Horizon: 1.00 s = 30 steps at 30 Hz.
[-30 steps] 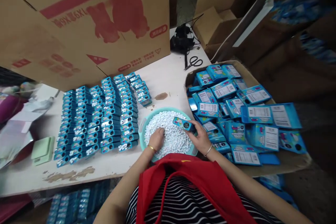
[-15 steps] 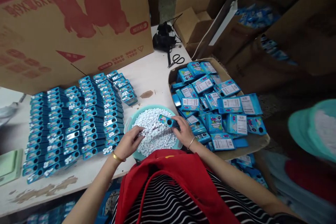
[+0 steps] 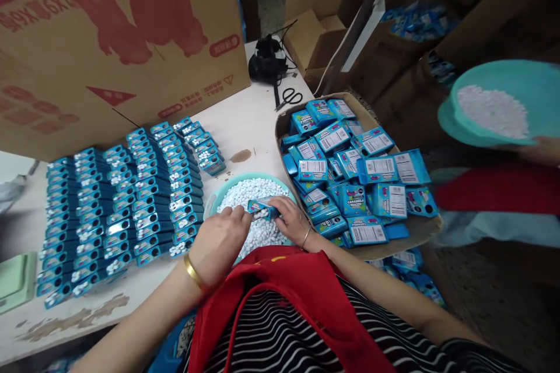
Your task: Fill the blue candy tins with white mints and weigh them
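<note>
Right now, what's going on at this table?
A person holds a small blue plastic case in both hands over a teal round basin of white tablets. The right hand grips the case; the left hand meets it at the open end. Rows of filled blue cases lie to the left, a cardboard tray of blue cartons to the right.

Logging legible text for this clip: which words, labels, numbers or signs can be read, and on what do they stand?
"CARAMELO MACIZO": front of a blue packet in the cardboard tray.
"9X" and "6X1", upside down in red: top edge of the big carton.
Red warning triangle: same carton; the oval labels beside it are too blurred.
White back labels on the tray packets: too small.
Small blue box held by both hands: print unreadable.
</note>
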Tool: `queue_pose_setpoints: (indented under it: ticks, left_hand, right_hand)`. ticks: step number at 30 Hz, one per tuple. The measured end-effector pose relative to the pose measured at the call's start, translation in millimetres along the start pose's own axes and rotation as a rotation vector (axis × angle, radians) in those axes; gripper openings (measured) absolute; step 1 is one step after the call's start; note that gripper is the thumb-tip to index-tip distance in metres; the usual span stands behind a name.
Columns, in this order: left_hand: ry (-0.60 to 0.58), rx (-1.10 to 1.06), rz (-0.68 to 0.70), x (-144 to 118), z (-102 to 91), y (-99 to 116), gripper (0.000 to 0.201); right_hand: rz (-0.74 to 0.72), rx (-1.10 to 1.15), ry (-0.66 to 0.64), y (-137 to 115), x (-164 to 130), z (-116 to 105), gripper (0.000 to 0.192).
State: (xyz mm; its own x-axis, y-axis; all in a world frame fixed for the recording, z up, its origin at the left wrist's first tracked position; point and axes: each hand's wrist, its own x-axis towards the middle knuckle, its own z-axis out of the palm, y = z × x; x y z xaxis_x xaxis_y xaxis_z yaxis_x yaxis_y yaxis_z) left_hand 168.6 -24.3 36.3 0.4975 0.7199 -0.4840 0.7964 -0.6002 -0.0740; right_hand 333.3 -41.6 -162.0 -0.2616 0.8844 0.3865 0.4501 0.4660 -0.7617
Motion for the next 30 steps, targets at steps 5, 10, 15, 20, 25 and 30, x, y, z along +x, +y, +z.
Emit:
queue_pose_setpoints:
  ticks: [5,10,15,20,25,30]
  left_hand:
    - [0.12,-0.049,-0.164,-5.4,47.9,-42.8,0.023]
    - [-0.008,-0.283,-0.233,20.7,153.6,-72.9,0.023]
    - [0.071,-0.514,-0.176,66.7,211.9,-45.8,0.025]
    - [0.123,-0.657,-0.122,85.4,222.6,-30.6,0.027]
    - [0.179,-0.762,-0.069,68.3,212.2,-34.8,0.026]
    - [0.277,-0.86,0.015,30.6,166.0,-47.8,0.024]
  right_hand:
    - [0.09,0.069,0.049,7.2,-2.2,-4.8,0.048]
    - [0.222,0.111,0.113,16.5,-1.6,-15.0,0.04]
    - [0.293,0.123,0.121,18.1,1.3,-21.3,0.032]
    - [0.355,0.139,0.146,16.2,3.0,-19.3,0.029]
    - [0.401,0.13,0.191,16.7,3.1,-20.0,0.032]
    - [0.324,0.077,0.157,17.8,2.4,-22.8,0.03]
